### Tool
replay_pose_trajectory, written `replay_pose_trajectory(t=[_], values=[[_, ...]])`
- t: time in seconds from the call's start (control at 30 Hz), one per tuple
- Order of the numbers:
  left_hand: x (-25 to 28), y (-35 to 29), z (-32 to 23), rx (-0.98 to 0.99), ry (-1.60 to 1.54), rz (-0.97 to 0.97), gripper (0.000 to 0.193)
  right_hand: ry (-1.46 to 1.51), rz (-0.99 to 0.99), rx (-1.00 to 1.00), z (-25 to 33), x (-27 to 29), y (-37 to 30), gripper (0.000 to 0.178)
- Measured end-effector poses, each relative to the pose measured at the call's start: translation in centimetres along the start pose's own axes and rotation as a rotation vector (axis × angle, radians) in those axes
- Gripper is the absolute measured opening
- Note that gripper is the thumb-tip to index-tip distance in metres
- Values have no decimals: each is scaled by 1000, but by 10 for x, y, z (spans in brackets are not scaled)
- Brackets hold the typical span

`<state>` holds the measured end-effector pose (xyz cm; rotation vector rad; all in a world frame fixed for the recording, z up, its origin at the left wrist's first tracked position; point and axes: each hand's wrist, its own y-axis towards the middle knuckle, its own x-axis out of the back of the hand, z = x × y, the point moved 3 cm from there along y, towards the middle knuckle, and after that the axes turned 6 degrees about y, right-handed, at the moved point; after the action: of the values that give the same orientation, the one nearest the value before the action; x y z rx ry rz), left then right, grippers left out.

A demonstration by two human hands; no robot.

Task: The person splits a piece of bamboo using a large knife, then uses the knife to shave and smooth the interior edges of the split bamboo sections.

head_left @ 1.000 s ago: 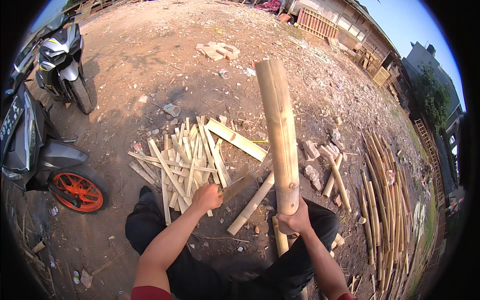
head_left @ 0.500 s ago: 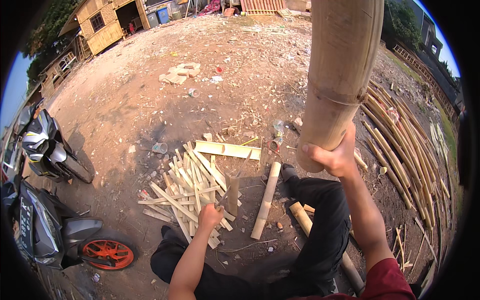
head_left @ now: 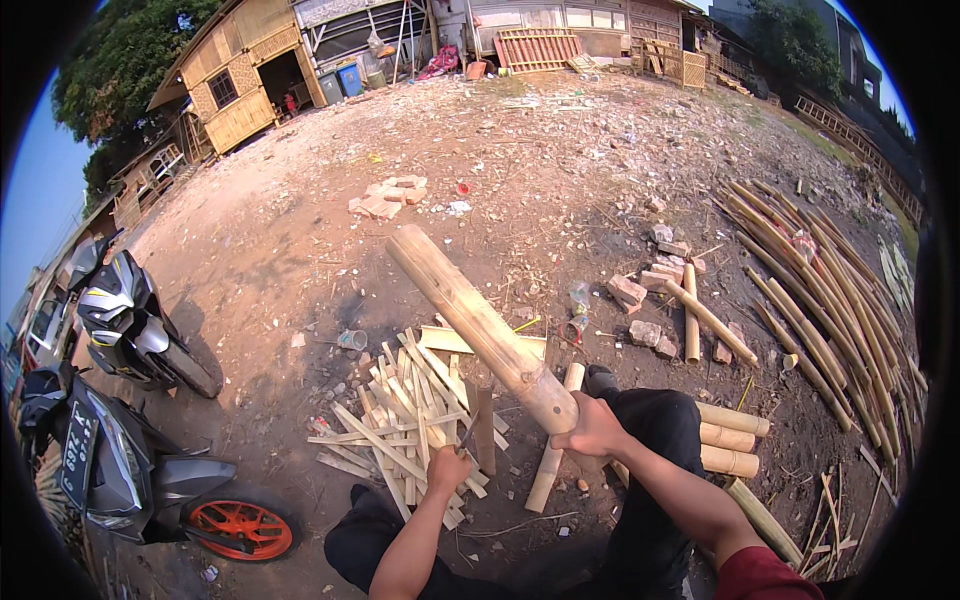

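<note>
My right hand is closed around the near end of a thick bamboo pole piece. The pole slants up and away to the left, over the split strips. My left hand is closed on the handle of a long-bladed knife, whose blade is mostly hidden now. Beside that blade stands a short upright wooden post. Under and around the left hand lies a heap of pale split bamboo strips. Another bamboo length rests on the ground between my legs.
Two motorbikes stand at the left. Bricks and short poles lie ahead to the right, near a large pile of long bamboo poles. Cut bamboo logs lie by my right leg. A bamboo hut stands far off.
The thick bamboo piece has swung down from near upright at the right to a leftward slant. My right hand moved lower and left with it. The view has tilted up.
</note>
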<state>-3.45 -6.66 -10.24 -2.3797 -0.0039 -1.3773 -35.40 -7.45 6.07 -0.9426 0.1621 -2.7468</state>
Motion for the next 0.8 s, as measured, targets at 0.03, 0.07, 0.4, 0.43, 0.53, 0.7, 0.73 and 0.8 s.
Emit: replay_pose_trajectory(t=[0.03,0.07,0.4,0.43,0.53,0.7,0.73,0.8], values=[[3,-7,5,-16,53,15,35,33,-76,98,26,14,4,85],[11,-12,8,-17,76,17,35,70,-140,197,50,28,9,82],[20,-42,16,-31,72,17,40,-116,128,-142,-62,-67,-19,86],[30,-26,25,-46,176,75,42,-121,168,-127,-65,-73,-19,86],[8,-49,53,30,30,-75,38,-79,164,-93,-43,-59,-29,85],[-6,-46,57,39,50,-106,37,274,-130,335,107,38,-20,75],[-5,-47,65,33,40,-103,36,355,-215,494,134,55,-17,71],[3,-48,71,29,12,-93,36,514,-243,551,181,87,-21,64]])
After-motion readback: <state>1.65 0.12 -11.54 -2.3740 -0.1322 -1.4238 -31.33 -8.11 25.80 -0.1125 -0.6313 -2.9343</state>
